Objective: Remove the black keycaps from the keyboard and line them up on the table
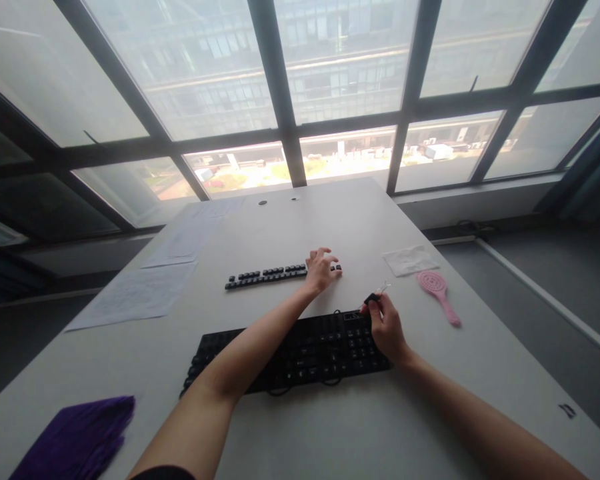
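Hands work over a white table (330, 213) in the head view. The left hand (321, 270) reaches far out and sits on the right end of a row of loose black keys (265, 275). Its fingers are bent down onto the keys, but it is too small to tell if it has one pinched. The right hand (387, 327) is closed on a small black piece (373, 297), held just above the far right corner of the black keyboard (300, 357). The keyboard lies near the person, well back from the table's near edge.

Bare table shows between the keyboard and the row of keys. A pink brush (439, 293) and a white wipe (410, 260) lie to the right, close to the table's right edge. Papers (135, 293) lie along the left edge. A purple cloth (75, 443) sits at the near left corner.
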The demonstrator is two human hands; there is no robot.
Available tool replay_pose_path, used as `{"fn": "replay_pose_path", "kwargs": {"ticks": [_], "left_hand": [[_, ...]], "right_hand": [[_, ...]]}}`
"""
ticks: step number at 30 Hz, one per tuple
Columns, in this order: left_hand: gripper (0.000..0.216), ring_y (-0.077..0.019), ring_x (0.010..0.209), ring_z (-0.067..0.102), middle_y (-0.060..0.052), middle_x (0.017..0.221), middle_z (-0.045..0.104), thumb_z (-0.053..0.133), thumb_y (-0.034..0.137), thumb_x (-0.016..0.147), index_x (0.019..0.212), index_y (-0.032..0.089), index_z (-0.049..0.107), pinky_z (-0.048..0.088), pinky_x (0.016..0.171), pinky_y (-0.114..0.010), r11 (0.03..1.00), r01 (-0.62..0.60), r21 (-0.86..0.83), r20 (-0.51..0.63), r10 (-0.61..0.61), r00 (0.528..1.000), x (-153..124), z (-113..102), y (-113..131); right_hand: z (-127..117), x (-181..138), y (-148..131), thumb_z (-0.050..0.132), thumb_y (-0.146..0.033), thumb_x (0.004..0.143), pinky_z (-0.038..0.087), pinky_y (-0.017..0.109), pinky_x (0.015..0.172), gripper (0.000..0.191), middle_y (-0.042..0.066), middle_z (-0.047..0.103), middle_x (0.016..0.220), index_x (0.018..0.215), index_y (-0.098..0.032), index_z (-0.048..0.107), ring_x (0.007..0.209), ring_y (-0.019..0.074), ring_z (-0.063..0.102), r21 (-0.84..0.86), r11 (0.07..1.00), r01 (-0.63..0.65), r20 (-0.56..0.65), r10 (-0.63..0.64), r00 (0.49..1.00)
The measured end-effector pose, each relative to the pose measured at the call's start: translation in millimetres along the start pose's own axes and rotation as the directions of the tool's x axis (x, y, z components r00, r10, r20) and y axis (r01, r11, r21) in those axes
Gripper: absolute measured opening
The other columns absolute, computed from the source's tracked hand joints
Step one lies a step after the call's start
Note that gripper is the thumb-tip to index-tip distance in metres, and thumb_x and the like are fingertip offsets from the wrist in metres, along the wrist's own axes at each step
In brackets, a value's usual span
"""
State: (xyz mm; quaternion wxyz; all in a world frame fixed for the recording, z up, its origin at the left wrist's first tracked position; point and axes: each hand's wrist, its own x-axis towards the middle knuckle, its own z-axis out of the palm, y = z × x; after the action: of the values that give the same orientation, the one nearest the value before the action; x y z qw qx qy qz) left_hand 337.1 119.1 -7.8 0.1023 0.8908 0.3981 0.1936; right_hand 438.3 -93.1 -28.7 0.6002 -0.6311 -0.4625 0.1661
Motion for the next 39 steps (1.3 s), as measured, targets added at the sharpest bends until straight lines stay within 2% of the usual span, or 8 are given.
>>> {"fn": "replay_pose_path", "kwargs": {"ticks": [3,8,15,21,24,30,35,39], "left_hand": [[0.03,-0.0319,0.124,0.039,-0.008,0.135,0.051,0.079,0.039,0.077,0.103,0.025,0.073,0.037,0.1,-0.048,0.999,0.002,0.034,0.003,-0.002,1.0,-1.1,-4.8,-4.2],[0.017,-0.0321,0.125,0.038,-0.007,0.135,0.052,0.077,0.037,0.08,0.091,0.024,0.076,0.036,0.1,-0.049,0.998,0.019,0.063,0.052,-0.022,0.998,-1.8,-9.3,-7.2],[0.014,-0.0317,0.124,0.039,-0.007,0.134,0.053,0.075,0.035,0.082,0.09,0.025,0.076,0.037,0.099,-0.048,0.998,0.021,0.051,0.059,-0.024,0.998,1.0,-9.3,-6.8],[0.033,-0.034,0.124,0.041,-0.01,0.135,0.052,0.075,0.041,0.082,0.11,0.024,0.071,0.039,0.097,-0.049,0.998,0.063,0.016,0.055,-0.064,0.996,-2.0,-17.6,0.7],[0.031,-0.0335,0.122,0.043,-0.011,0.134,0.053,0.065,0.038,0.089,0.116,0.023,0.068,0.04,0.097,-0.048,0.997,0.069,-0.034,0.04,-0.068,0.997,-15.8,-24.7,16.6],[0.028,-0.0287,0.115,0.048,-0.008,0.123,0.06,0.055,0.022,0.091,0.117,0.024,0.066,0.039,0.1,-0.047,0.985,-0.064,-0.16,0.085,0.079,0.993,-69.2,-31.8,55.1],[0.035,-0.0256,0.11,0.05,-0.007,0.116,0.063,0.048,0.009,0.088,0.113,0.024,0.067,0.041,0.098,-0.043,0.963,-0.095,-0.253,0.06,0.113,0.992,-107.2,-29.7,75.8],[0.04,-0.0238,0.106,0.051,-0.005,0.111,0.066,0.043,0.002,0.083,0.105,0.024,0.069,0.043,0.095,-0.04,0.949,-0.09,-0.303,0.04,0.107,0.993,-116.5,-23.3,77.7]], "right_hand": [[-0.9,0.0,-0.9,0.045,-0.033,0.098,0.049,0.032,0.072,0.017,0.003,0.067,0.075,0.088,-0.022,0.052,0.071,0.0204,0.064,-0.001,1.0,0.002,0.0,-0.002,1.0],[-1.7,0.0,-2.4,0.045,-0.033,0.099,0.049,0.032,0.072,0.017,0.002,0.067,0.076,0.088,-0.022,0.052,0.071,0.0201,0.064,-0.002,1.0,0.001,0.008,-0.001,1.0],[-1.5,-0.8,-2.3,0.045,-0.034,0.099,0.049,0.032,0.072,0.018,0.002,0.067,0.075,0.088,-0.022,0.053,0.071,0.0205,0.063,-0.003,1.0,0.003,0.008,-0.003,1.0],[-1.2,-0.7,1.2,0.045,-0.034,0.099,0.049,0.032,0.072,0.018,0.002,0.066,0.076,0.088,-0.022,0.052,0.071,0.0199,0.063,0.012,1.0,0.009,-0.029,-0.009,1.0],[-2.6,0.4,4.5,0.045,-0.036,0.099,0.05,0.033,0.072,0.019,0.002,0.065,0.075,0.089,-0.022,0.052,0.071,0.0198,0.063,0.035,0.999,0.018,-0.053,-0.016,0.998],[-10.1,0.7,4.8,0.044,-0.035,0.1,0.05,0.032,0.068,0.02,0.003,0.063,0.075,0.089,-0.021,0.054,0.068,0.0193,0.061,0.039,0.998,0.047,-0.034,-0.046,0.998],[-15.6,0.9,-0.3,0.042,-0.026,0.098,0.046,0.031,0.068,0.016,0.002,0.058,0.075,0.088,-0.022,0.055,0.069,0.0185,0.055,-0.049,0.983,0.175,0.068,-0.171,0.983],[-15.1,1.2,-3.8,0.04,-0.02,0.096,0.046,0.03,0.07,0.018,0.004,0.056,0.086,0.086,-0.022,0.054,0.079,0.0197,0.055,-0.068,0.956,0.285,0.195,-0.267,0.944]]}}
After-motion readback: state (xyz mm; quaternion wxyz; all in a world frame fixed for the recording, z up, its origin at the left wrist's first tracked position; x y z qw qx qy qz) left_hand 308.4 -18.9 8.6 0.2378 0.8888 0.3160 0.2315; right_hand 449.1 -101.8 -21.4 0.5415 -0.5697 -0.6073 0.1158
